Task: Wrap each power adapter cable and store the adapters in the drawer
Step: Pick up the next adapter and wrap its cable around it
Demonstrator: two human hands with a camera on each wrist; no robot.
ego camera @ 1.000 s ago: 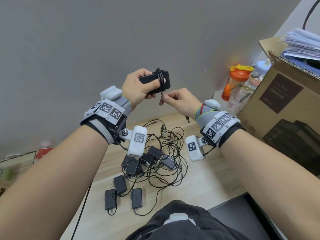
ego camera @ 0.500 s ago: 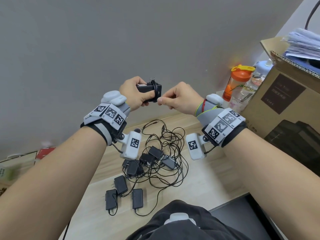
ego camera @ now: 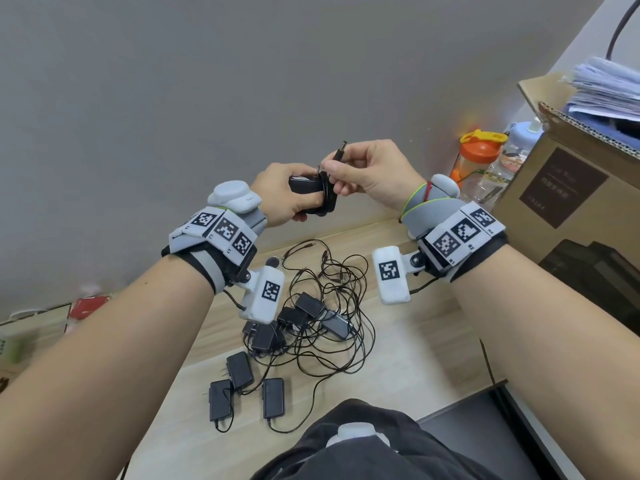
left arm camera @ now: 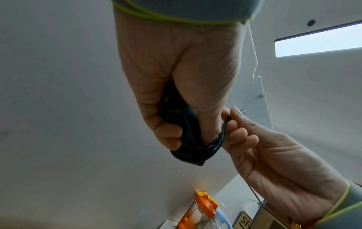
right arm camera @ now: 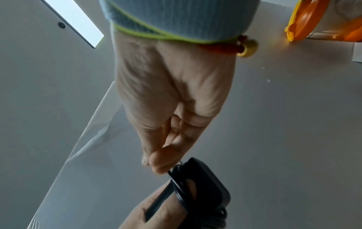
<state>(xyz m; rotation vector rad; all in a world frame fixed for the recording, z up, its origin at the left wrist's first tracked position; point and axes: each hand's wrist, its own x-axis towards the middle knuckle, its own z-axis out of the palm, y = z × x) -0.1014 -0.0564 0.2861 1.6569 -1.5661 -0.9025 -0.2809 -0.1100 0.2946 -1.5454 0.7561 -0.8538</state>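
My left hand grips a black power adapter above the desk, with its cable coiled round the body. My right hand pinches the cable's free end, and the barrel plug sticks up past the fingers. The right wrist view shows my thumb and finger pinching the cable right beside the adapter. Below on the desk lies a tangle of several more black adapters and loose cables. Three adapters lie apart near the front edge.
A cardboard box with papers on top stands at the right. An orange-lidded bottle and a clear bottle stand by the wall. The wooden desk ends at a dark gap at lower right. Clutter sits at far left.
My right hand has lifted the cable end up over the adapter, so the plug now points up. Both hands sit slightly lower and closer together than one second ago.
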